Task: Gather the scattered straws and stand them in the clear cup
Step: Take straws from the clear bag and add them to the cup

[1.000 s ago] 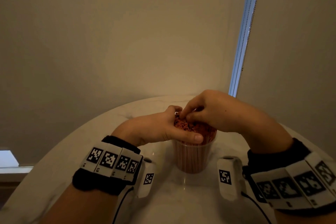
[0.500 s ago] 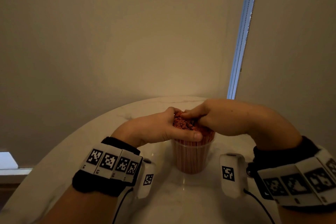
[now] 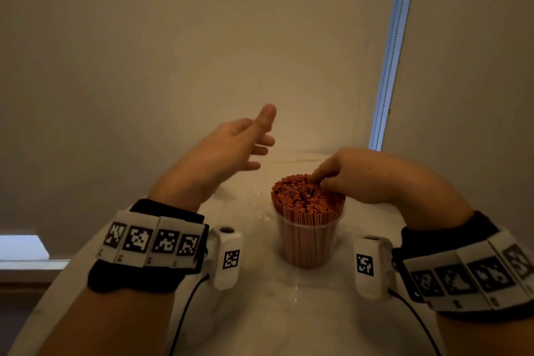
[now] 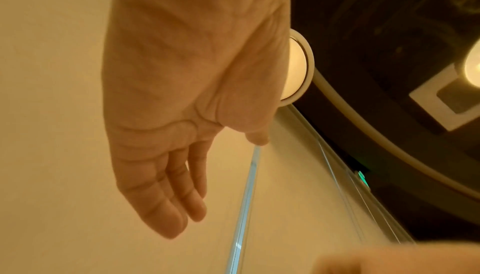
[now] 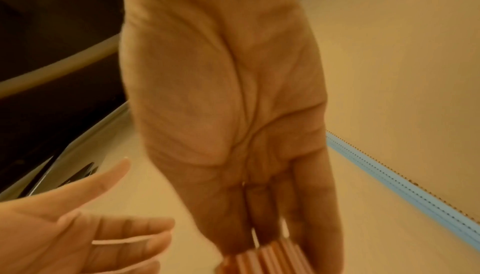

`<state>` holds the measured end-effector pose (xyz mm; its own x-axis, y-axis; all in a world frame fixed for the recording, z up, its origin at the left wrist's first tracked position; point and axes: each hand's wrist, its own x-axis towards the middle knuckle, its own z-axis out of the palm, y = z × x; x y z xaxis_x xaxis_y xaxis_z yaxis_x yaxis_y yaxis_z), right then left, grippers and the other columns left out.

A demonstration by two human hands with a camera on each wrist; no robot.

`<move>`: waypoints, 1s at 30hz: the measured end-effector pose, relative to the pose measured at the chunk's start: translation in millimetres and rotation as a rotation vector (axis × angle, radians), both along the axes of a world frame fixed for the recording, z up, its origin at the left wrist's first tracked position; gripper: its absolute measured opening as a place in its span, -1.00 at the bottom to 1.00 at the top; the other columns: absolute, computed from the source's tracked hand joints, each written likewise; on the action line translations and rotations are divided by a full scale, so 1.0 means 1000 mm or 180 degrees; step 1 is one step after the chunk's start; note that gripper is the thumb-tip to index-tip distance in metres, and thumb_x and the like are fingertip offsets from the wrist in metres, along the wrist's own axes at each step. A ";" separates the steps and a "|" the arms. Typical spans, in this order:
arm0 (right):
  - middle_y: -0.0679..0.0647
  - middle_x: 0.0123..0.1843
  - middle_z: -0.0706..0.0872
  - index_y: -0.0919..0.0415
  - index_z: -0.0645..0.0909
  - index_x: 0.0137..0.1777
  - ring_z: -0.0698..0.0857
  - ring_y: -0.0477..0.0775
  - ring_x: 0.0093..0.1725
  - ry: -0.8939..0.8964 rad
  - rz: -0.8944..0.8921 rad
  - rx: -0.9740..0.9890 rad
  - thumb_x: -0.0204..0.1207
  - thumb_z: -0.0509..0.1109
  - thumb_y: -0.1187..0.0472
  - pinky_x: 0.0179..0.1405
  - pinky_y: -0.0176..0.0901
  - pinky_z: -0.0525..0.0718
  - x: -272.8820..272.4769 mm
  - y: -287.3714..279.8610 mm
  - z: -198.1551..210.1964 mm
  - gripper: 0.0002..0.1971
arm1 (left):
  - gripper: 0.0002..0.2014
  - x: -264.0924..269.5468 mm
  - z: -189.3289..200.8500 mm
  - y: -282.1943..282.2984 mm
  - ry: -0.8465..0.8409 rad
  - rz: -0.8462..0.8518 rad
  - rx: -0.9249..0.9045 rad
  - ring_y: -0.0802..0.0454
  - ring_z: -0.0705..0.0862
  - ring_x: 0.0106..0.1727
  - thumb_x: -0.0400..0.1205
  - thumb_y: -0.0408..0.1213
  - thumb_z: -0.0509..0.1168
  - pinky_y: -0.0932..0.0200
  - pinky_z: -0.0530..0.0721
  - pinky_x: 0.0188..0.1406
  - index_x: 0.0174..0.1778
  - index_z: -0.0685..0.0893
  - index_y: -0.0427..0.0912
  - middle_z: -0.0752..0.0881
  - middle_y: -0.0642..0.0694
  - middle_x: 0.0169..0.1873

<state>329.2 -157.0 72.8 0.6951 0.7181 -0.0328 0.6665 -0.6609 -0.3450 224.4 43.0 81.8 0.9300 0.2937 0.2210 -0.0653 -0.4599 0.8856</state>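
Straws [image 3: 307,202] packed upright in cup [image 3: 307,243] on table [image 3: 260,312]. Right hand [image 3: 355,179] fingertips on straw tops, grip unclear, fingers hidden. Left hand [image 3: 231,150] raised, grip released, blurred.

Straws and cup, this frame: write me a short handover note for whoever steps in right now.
Left hand: lifted off to the left of the cup, fingers spread, holding nothing.
Right hand: over the cup, fingertips on the straw tops; whether it pinches any is hidden.
Straws: a dense pink bundle standing upright in the clear cup, tops uneven, cup packed full.
Cup stands on the white table, between the wrists.
Done: no loose straws visible on the table.
Left: probably only levelling the tops, then withdrawing the right hand.
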 end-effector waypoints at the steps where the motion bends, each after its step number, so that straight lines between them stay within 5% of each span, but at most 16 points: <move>1: -0.09 0.22 0.78 -0.05 0.73 0.32 0.69 -0.10 0.07 -0.0052 -0.0056 0.0103 0.70 0.30 0.18 0.11 -0.22 0.55 -0.001 0.001 0.001 -0.71 | -0.37 -0.005 0.007 0.004 -0.0093 0.0094 -0.0187 0.12 0.81 0.13 0.60 0.40 0.20 0.11 0.81 0.10 0.27 0.74 -0.05 0.84 0.06 0.08; 5: -0.11 0.11 0.79 -0.07 0.75 0.26 0.72 -0.09 0.04 -0.0484 -0.0208 0.0792 0.71 0.30 0.09 0.04 -0.16 0.62 -0.016 0.005 0.014 -0.76 | -0.57 -0.029 0.021 0.034 0.0016 0.0380 -0.0256 0.07 0.83 -0.01 0.76 0.14 0.26 0.13 0.80 -0.02 0.12 0.81 -0.15 0.87 -0.07 -0.02; 9: -0.24 -0.05 0.77 -0.18 0.74 0.11 0.69 -0.21 -0.10 -0.0363 0.0090 0.1058 0.69 0.29 0.04 -0.21 -0.31 0.60 -0.063 0.020 0.019 -0.81 | -0.67 -0.057 0.002 0.085 0.1125 0.0621 0.0821 0.04 0.81 -0.04 0.78 0.07 0.27 0.11 0.77 -0.05 0.07 0.77 -0.12 0.85 -0.03 -0.07; 12: -0.17 0.08 0.79 -0.12 0.72 0.19 0.74 -0.11 0.00 -0.0090 0.0530 0.0279 0.68 0.23 0.19 0.04 -0.13 0.73 -0.097 0.053 0.003 -0.71 | -0.69 -0.073 -0.026 0.119 0.2218 0.0775 0.1675 0.03 0.80 0.00 0.72 0.07 0.37 0.04 0.82 0.03 0.10 0.75 -0.12 0.82 -0.01 -0.07; 14: 0.01 0.22 0.76 0.10 0.71 0.30 0.72 0.09 0.15 -0.0219 0.0879 -0.0608 0.66 0.18 0.34 0.20 -0.01 0.70 -0.110 0.084 -0.015 -0.64 | -0.62 -0.080 -0.042 0.128 0.2743 0.0832 0.2039 0.03 0.80 -0.02 0.64 0.09 0.47 0.00 0.84 0.09 0.16 0.76 -0.16 0.80 -0.02 -0.08; 16: 0.14 0.03 0.74 0.35 0.70 0.18 0.70 0.23 0.08 -0.0498 0.1042 -0.1156 0.65 0.21 0.40 0.07 -0.01 0.67 -0.112 0.113 -0.038 -0.74 | -0.52 -0.083 -0.057 0.129 0.3057 0.0715 0.2189 -0.01 0.82 0.01 0.56 0.11 0.55 -0.04 0.84 0.12 0.20 0.78 -0.20 0.81 -0.06 -0.06; 18: 0.15 -0.17 0.69 0.37 0.68 -0.02 0.69 0.27 -0.05 -0.0662 0.0918 -0.1222 0.61 0.27 0.42 -0.13 -0.08 0.57 -0.108 0.131 -0.056 -0.86 | -0.55 -0.082 -0.070 0.123 0.3146 0.0542 0.2419 -0.05 0.84 0.01 0.52 0.12 0.57 -0.02 0.85 0.09 0.09 0.82 -0.19 0.83 -0.09 -0.04; 20: 0.21 -0.10 0.76 0.35 0.73 -0.04 0.73 0.27 -0.06 -0.0740 0.0791 -0.1132 0.56 0.34 0.38 -0.19 -0.07 0.56 -0.102 0.143 -0.068 -0.88 | -0.62 -0.080 -0.079 0.116 0.3063 0.0487 0.2755 -0.06 0.84 -0.05 0.53 0.14 0.54 0.03 0.83 0.07 -0.08 0.76 -0.15 0.83 -0.08 -0.03; 23: 0.10 -0.28 0.71 0.24 0.71 -0.24 0.68 0.17 -0.25 -0.0714 0.0693 -0.0926 0.50 0.48 0.17 -0.25 -0.11 0.57 -0.094 0.156 -0.077 -0.84 | -0.62 -0.075 -0.086 0.112 0.2947 0.0462 0.2834 -0.08 0.76 -0.12 0.60 0.10 0.51 0.03 0.78 0.05 -0.03 0.69 -0.17 0.82 -0.13 0.00; 27: 0.20 -0.05 0.76 0.28 0.77 0.10 0.70 0.25 -0.04 -0.0448 0.0801 -0.0904 0.52 0.41 0.22 -0.17 -0.17 0.51 -0.096 0.165 -0.080 -0.77 | -0.54 -0.073 -0.091 0.111 0.2849 0.0508 0.2849 -0.13 0.81 0.03 0.65 0.08 0.46 0.09 0.66 -0.03 0.21 0.71 -0.27 0.84 -0.18 0.09; 30: 0.22 -0.14 0.63 0.36 0.75 0.11 0.57 0.22 -0.15 -0.0405 0.0873 -0.1071 0.54 0.37 0.30 -0.27 -0.20 0.43 -0.100 0.167 -0.083 -0.78 | -0.56 -0.071 -0.096 0.109 0.2739 0.0533 0.2830 -0.16 0.81 0.17 0.69 0.04 0.41 0.10 0.61 0.02 0.24 0.72 -0.29 0.83 -0.21 0.13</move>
<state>229.7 10.4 -10.6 0.4943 0.8403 -0.2226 0.8558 -0.5154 -0.0451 153.8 151.6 -14.4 0.8368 0.4831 -0.2576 0.4977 -0.8673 -0.0099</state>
